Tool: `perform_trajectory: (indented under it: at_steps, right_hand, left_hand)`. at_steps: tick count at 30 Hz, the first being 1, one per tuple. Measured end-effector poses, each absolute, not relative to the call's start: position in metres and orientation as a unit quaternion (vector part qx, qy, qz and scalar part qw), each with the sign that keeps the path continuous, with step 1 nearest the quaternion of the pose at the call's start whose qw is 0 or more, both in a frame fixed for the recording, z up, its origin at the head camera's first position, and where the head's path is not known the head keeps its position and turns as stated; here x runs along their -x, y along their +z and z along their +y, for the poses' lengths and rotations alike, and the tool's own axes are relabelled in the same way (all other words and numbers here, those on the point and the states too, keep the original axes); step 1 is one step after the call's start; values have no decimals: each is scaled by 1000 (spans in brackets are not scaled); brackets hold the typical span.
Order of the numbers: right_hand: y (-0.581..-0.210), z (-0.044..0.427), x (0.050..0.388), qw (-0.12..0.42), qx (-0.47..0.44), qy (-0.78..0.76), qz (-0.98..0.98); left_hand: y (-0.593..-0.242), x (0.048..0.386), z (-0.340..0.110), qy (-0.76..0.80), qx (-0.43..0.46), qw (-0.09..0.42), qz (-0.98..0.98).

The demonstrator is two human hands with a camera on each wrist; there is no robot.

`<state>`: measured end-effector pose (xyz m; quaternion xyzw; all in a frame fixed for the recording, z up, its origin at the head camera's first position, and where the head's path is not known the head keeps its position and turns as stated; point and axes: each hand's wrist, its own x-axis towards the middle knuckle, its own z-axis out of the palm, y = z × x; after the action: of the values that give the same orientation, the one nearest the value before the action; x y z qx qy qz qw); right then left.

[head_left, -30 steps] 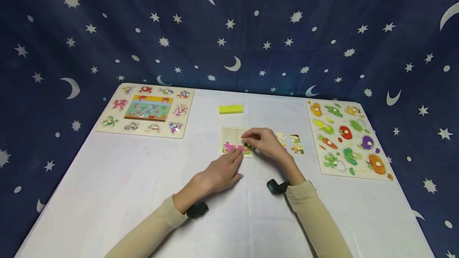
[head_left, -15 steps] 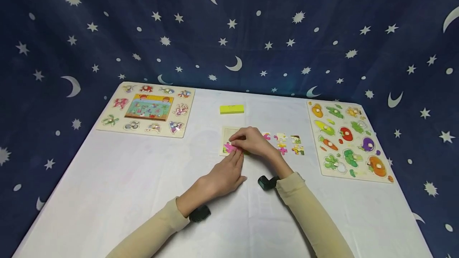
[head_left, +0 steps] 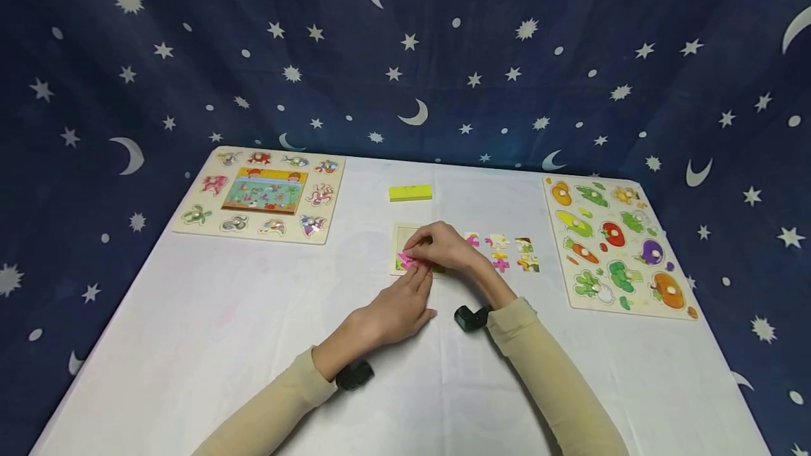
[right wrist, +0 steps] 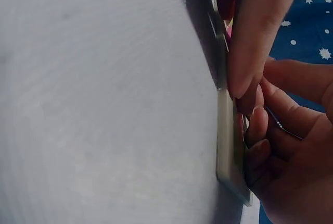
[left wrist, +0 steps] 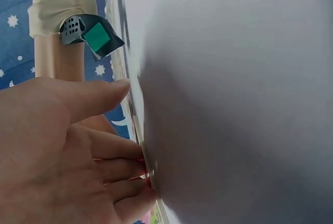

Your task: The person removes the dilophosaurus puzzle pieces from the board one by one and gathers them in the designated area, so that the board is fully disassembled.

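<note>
Near the middle of the table, a small wooden puzzle tray (head_left: 398, 239) holds pink and green jigsaw pieces along its near side. My left hand (head_left: 394, 312) rests its straight fingertips on those pieces at the near edge. Thumb and index finger of my right hand (head_left: 443, 246) meet on a pink jigsaw piece (head_left: 405, 260) at the tray's left side, just above the left fingers. Much of the tray is covered by the hands. The right wrist view shows the tray's edge (right wrist: 223, 151) side-on, with both hands' fingertips against its top.
Several loose jigsaw pieces (head_left: 500, 262) lie right of the tray. A yellow-green block (head_left: 410, 193) sits behind it. A sea-animal peg board (head_left: 266, 229) lies at the back left, and a vegetable peg board (head_left: 592, 294) at the right. A starry curtain (head_left: 355, 55) hangs behind.
My right hand has moved left across the tray, from its right part to the pink piece, uncovering loose pieces at the right. Over the last half second both hands stay nearly still.
</note>
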<state>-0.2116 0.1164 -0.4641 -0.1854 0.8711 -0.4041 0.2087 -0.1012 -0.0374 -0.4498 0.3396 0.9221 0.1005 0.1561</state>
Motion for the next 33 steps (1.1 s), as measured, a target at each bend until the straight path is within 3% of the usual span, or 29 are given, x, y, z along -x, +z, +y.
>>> perform_trajectory:
  at_steps: [6,18,24,33]
  right_hand:
    - [-463,114,212,226,183,-416,862]
    - [-464,117,210,203,174,-447,854]
    - [-460,137,207,172,146,-463,857]
    - [-456,175,196,170,82,-476,859]
  left_hand:
    - [-449,100,-37,103,-337,155,923]
    - [-452,100,-38,100,-338,147,924]
    - [-454,99,-36,103,-335,147,925]
    - [-453,98,-36,95,-334,129,929]
